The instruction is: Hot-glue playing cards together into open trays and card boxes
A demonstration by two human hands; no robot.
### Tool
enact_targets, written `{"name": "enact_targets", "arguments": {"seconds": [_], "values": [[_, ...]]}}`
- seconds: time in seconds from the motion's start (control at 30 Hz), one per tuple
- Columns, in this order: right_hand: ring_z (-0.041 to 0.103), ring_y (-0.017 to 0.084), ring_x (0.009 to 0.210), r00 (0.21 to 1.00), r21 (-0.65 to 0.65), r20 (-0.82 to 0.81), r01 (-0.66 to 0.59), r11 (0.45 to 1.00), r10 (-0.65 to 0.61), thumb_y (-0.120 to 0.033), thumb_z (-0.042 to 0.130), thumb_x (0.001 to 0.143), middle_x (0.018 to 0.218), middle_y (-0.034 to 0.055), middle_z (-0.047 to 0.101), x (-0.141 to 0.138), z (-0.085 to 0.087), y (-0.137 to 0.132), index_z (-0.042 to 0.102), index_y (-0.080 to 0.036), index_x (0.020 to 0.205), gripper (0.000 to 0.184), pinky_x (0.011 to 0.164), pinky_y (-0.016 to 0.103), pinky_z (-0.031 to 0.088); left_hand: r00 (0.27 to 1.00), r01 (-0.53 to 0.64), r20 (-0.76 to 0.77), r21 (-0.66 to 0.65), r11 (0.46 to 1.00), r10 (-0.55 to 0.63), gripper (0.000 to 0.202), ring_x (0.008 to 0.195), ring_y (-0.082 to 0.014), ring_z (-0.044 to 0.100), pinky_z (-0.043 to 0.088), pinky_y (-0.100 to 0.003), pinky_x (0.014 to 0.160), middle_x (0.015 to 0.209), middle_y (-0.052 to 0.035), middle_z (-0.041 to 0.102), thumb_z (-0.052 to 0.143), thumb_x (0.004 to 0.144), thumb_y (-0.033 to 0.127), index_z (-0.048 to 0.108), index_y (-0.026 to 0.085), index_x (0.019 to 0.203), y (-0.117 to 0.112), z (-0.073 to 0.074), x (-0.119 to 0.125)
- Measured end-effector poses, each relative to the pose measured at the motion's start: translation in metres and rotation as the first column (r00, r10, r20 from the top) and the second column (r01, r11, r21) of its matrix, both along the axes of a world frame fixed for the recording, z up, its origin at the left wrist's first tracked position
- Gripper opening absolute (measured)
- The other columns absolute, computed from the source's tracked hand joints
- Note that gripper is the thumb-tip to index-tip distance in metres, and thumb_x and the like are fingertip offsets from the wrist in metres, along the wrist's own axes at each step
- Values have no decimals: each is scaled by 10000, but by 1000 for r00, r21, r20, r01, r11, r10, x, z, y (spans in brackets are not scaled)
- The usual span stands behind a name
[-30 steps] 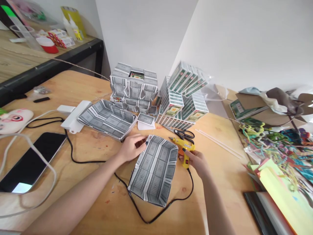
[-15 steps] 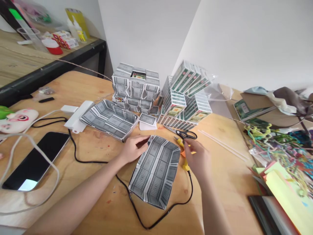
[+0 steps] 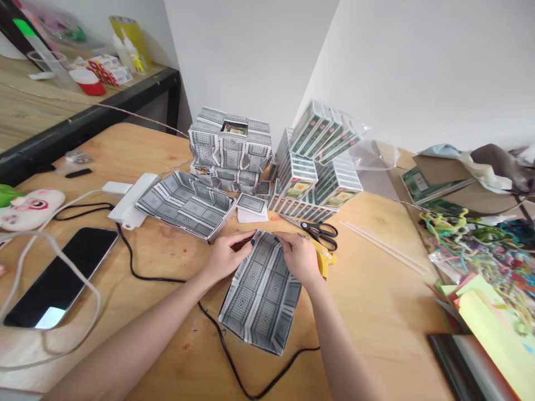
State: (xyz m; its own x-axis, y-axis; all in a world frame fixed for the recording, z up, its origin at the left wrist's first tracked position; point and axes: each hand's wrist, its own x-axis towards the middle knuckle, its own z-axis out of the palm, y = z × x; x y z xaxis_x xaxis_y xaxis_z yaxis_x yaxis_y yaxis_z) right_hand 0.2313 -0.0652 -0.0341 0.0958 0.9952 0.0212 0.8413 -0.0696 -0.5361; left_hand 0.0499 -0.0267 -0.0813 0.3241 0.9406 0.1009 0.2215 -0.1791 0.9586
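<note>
An open tray made of playing cards (image 3: 261, 295), grey card backs facing in, lies tilted across the table before me. My left hand (image 3: 228, 255) is closed on its far left corner, thumb over the rim. At the far edge, toward the right, my right hand (image 3: 300, 253) grips the rim, its fingertips partly hidden. Just right of that hand a yellow glue gun (image 3: 326, 260) rests on the table, half covered by the hand. Black-handled scissors (image 3: 321, 231) lie beyond it. A second card tray (image 3: 188, 203) sits farther off to the left.
Behind are a block built of cards (image 3: 232, 145) and several stacked card decks (image 3: 307, 172). Left lie a phone (image 3: 62, 278), a power strip (image 3: 134, 200) and cables. Two glue sticks (image 3: 382, 246) lie to the right, near coloured strands (image 3: 480, 250) and papers (image 3: 497, 320).
My right hand has let go of the glue gun, which now lies on the table, and has moved left onto the tray's far rim. My left hand stays at the corner.
</note>
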Motion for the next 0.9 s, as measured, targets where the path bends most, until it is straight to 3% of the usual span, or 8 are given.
{"name": "enact_targets", "arguments": {"seconds": [0.4,0.7,0.9], "values": [[649,175,931,997,79,69,-39,996,33,-105,417,829,1004,-6,711,1,-13,1,691,-250,1013,360,808,268,479,1000,23,16,-15,1000,-23,334,1014,-209,633,481,-341,946,1098,-63,682,552,756,210,679,153,1060,3,0,-1],[653,198,879,942,2,297,-162,987,154,-105,391,844,1029,39,698,-4,-4,3,644,-223,1088,371,701,268,483,999,21,41,-14,1000,-20,346,1019,-209,627,475,-358,954,1107,-69,676,554,761,212,665,153,1084,5,-1,1],[645,187,919,954,66,241,-199,978,178,-135,365,884,1063,44,688,-5,-10,9,630,-206,1115,359,797,276,478,998,31,57,5,1000,-31,350,1059,-201,608,441,-346,994,1143,-72,660,553,764,196,659,145,1093,6,1,1]]}}
